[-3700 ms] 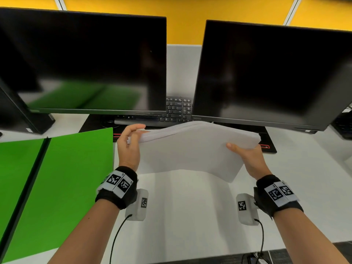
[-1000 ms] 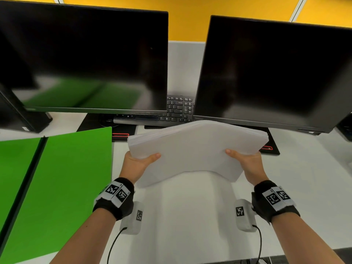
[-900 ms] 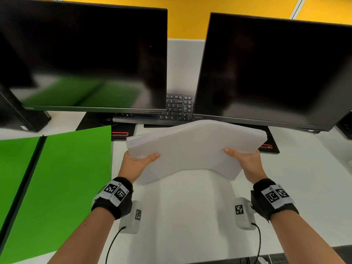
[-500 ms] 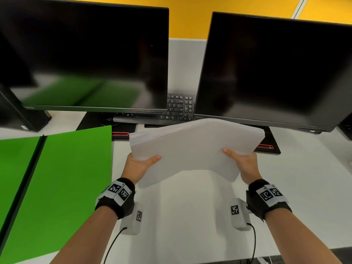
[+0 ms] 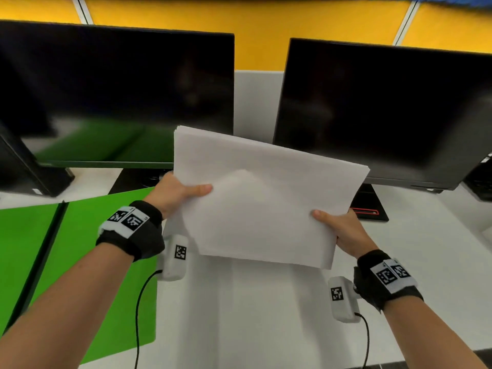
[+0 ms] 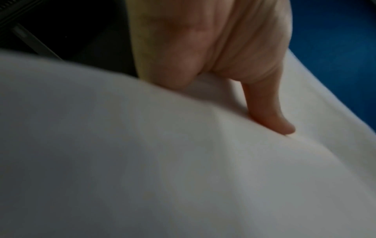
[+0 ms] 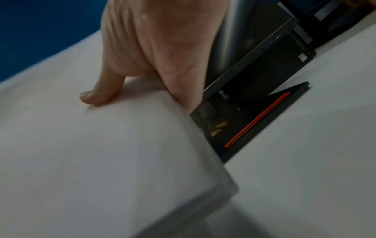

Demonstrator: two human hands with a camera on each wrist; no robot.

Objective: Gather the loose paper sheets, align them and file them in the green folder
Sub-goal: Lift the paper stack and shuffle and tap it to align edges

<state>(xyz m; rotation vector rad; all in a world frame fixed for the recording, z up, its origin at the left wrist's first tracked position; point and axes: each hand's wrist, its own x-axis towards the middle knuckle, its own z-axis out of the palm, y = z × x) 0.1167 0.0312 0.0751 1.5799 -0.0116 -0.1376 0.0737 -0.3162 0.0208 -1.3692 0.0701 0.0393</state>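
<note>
While both hands, left hand [image 5: 177,191] and right hand [image 5: 346,231], pinch its side edges, the paper stack [image 5: 262,201] hangs above the desk [image 5: 266,315].

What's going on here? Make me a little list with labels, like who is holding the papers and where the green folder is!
papers: a white paper stack, held up above the white desk, tilted
left hand: grips the stack's left edge, thumb on top
right hand: grips the stack's lower right edge, thumb on top
green folder: lying open and flat on the desk, to the left of the stack
papers in folder: none yet
behind: two dark monitors, side by side
</note>
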